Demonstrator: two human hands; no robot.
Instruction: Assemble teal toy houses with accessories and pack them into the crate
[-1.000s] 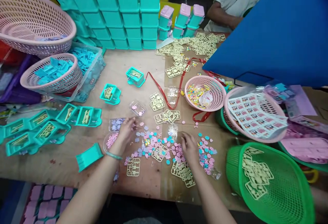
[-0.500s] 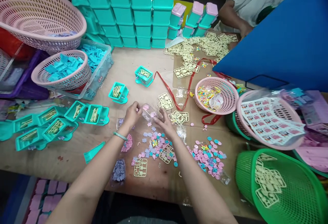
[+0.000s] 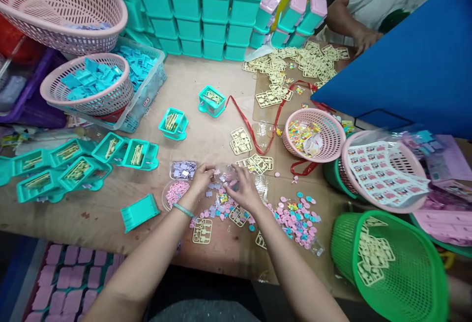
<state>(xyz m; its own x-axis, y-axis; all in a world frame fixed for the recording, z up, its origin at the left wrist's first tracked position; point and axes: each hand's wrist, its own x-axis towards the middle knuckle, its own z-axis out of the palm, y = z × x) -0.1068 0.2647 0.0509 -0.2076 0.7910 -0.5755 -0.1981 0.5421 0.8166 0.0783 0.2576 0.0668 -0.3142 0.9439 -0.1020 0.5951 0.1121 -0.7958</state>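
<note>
1. Left hand (image 3: 202, 178) and right hand (image 3: 241, 189) pinch a small clear packet (image 3: 223, 173) between them, near the worktop's (image 3: 206, 130) front edge.
2. A slack pinch could spill its contents among the loose pastel pieces (image 3: 217, 210) beneath.

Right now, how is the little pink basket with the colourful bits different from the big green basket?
The pink basket is small and round; the green basket is much bigger and oval. The pink basket holds mixed colourful bits; the green basket holds cream part frames. The pink basket sits mid-table; the green basket is at the near right corner. Both are perforated plastic.
</note>
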